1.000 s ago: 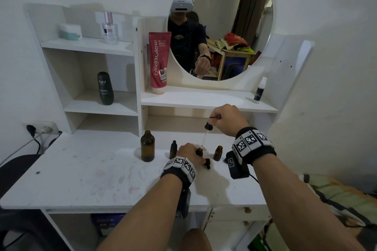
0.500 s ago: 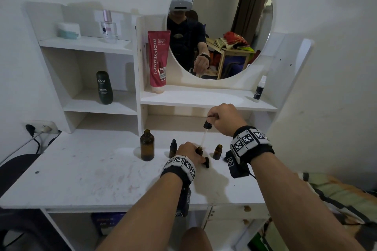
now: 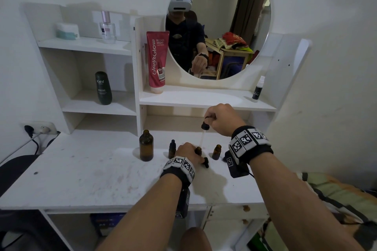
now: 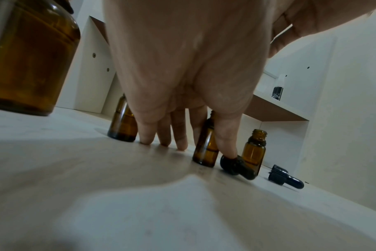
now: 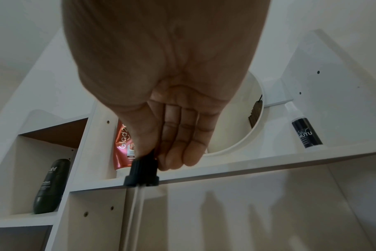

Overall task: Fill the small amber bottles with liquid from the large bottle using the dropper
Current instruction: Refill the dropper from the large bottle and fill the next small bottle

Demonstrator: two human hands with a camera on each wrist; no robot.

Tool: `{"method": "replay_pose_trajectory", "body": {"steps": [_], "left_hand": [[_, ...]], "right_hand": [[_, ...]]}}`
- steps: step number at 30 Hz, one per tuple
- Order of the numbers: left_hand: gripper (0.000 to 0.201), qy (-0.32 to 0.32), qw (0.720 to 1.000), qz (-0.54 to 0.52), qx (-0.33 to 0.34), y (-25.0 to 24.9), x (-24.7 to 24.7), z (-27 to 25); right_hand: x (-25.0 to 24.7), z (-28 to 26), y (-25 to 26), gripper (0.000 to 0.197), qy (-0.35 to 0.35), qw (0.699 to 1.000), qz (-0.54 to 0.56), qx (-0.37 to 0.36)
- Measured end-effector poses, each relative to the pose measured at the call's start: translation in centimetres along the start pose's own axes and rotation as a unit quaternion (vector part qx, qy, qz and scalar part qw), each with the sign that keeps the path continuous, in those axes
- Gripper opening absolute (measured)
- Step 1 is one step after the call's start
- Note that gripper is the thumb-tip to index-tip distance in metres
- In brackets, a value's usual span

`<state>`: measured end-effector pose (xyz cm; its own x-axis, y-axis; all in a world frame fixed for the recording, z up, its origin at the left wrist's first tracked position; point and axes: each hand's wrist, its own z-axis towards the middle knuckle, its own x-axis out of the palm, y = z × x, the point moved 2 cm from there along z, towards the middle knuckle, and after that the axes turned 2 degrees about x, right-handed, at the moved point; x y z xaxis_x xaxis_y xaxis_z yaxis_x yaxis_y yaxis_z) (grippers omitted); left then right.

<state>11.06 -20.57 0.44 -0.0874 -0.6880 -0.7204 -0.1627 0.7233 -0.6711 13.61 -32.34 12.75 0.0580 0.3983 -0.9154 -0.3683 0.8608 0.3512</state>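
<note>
On the white desk [image 3: 85, 171] my left hand [image 3: 192, 152] grips the middle small amber bottle [image 3: 198, 150], thumb and fingers [image 4: 226, 135] around it [image 4: 206, 150]. My right hand [image 3: 212, 117] pinches the black bulb of the dropper [image 3: 204, 126] above it. The glass tube [image 3: 202, 138] slants down with its tip at that bottle's mouth. In the right wrist view the dropper collar [image 5: 142, 173] hangs below my fingertips. The large amber bottle [image 3: 146, 145] stands open to the left. A capped small bottle [image 3: 172, 149] and an open one [image 3: 216, 152] flank my left hand.
Two loose black dropper caps [image 4: 236, 167] [image 4: 285, 177] lie on the desk by the small bottles. Shelves behind hold a red tube [image 3: 157, 65], a dark green bottle [image 3: 103, 87] and a small black spray bottle [image 3: 257, 90]. A round mirror [image 3: 240, 16] hangs above.
The right hand has eased the dropper slightly left and down, bringing its tip to the held bottle's mouth. The left hand and the bottles have stayed put.
</note>
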Motion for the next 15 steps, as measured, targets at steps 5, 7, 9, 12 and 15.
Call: {"method": "replay_pose_trajectory", "body": {"steps": [5, 7, 9, 12, 15], "left_hand": [[0.023, 0.003, 1.0, -0.007, -0.002, -0.01, 0.05, 0.14], [0.022, 0.002, 1.0, -0.009, -0.002, -0.01, 0.03, 0.14], [0.023, 0.002, 1.0, -0.011, -0.001, -0.02, -0.01, 0.04], [0.026, 0.001, 1.0, -0.013, -0.003, -0.01, 0.01, 0.02], [0.026, -0.001, 1.0, -0.014, -0.002, -0.03, 0.05, 0.07]], "right_hand": [[0.13, 0.24, -0.27, 0.018, 0.009, 1.0, -0.004, -0.009], [0.14, 0.3, -0.31, 0.018, 0.005, 1.0, -0.006, -0.013], [0.15, 0.32, -0.29, 0.018, -0.001, 1.0, -0.006, -0.015], [0.08, 0.29, -0.33, 0.017, -0.011, 1.0, 0.004, -0.009], [-0.02, 0.25, -0.4, 0.014, -0.01, 1.0, 0.019, 0.003]]}}
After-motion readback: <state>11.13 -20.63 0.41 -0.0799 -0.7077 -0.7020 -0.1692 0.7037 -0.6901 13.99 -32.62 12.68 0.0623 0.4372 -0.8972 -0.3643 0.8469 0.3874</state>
